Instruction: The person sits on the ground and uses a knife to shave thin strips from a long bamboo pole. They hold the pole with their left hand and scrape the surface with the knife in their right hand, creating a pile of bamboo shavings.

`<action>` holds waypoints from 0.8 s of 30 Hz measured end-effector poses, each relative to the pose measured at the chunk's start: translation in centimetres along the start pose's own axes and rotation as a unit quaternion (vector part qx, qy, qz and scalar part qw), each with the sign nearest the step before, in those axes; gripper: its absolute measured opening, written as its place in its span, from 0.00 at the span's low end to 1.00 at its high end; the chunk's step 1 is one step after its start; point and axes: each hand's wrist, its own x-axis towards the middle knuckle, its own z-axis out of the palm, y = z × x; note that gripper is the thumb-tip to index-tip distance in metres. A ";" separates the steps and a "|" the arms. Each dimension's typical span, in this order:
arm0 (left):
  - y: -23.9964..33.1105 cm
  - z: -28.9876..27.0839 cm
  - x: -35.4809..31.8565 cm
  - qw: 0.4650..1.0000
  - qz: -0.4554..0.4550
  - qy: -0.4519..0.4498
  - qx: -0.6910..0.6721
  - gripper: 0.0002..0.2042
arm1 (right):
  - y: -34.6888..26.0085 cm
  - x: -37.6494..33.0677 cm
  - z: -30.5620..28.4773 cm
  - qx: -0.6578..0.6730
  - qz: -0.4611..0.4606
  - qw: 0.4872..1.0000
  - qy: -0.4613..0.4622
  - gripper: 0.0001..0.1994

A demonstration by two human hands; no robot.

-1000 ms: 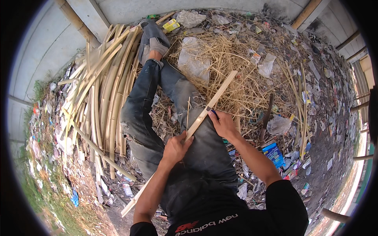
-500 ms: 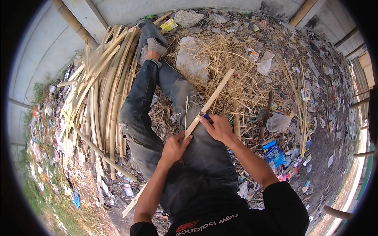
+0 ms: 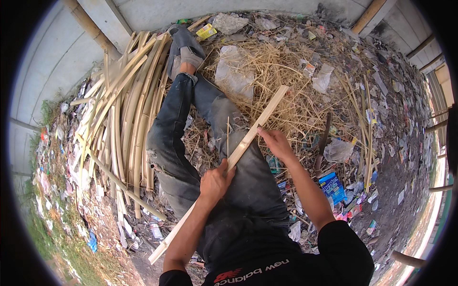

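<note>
A long pale bamboo strip [image 3: 248,139] lies slantwise across my thighs, its far end over the straw and its near end passing under my left forearm. My left hand [image 3: 217,182] is closed around its middle, against my leg. Farther up, my right hand [image 3: 276,144] has its fingertips closed on the strip's right edge. Whether that hand also has a tool in the palm is hidden. Next to my left hand, a thin bamboo sliver [image 3: 228,136] sticks up. Both legs stretch away from me in worn dark jeans [image 3: 174,109].
A pile of split bamboo strips [image 3: 126,119] lies to the left of my legs. Ahead spreads a heap of straw-like shavings [image 3: 281,71]. A dark curved blade-like piece [image 3: 323,143] and a blue packet [image 3: 332,187] lie at right amid litter. A pale wall [image 3: 191,8] stands behind.
The blue-handled tool at the strip in my right hand no longer shows. That hand has moved up and right to the strip's edge. The strip has turned its broad face up.
</note>
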 end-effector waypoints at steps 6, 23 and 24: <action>-0.3 1.0 -0.1 0.998 0.034 0.037 0.043 0.23 | 1.0 0.9 -0.5 -0.239 -0.095 0.946 0.196 0.24; -0.5 1.5 0.0 0.993 0.039 0.054 0.096 0.23 | 0.0 0.3 0.0 -0.250 -0.046 0.954 0.160 0.25; -0.6 1.3 0.0 0.993 0.041 0.058 0.090 0.23 | 0.2 -0.1 0.7 -0.243 -0.079 0.954 0.158 0.25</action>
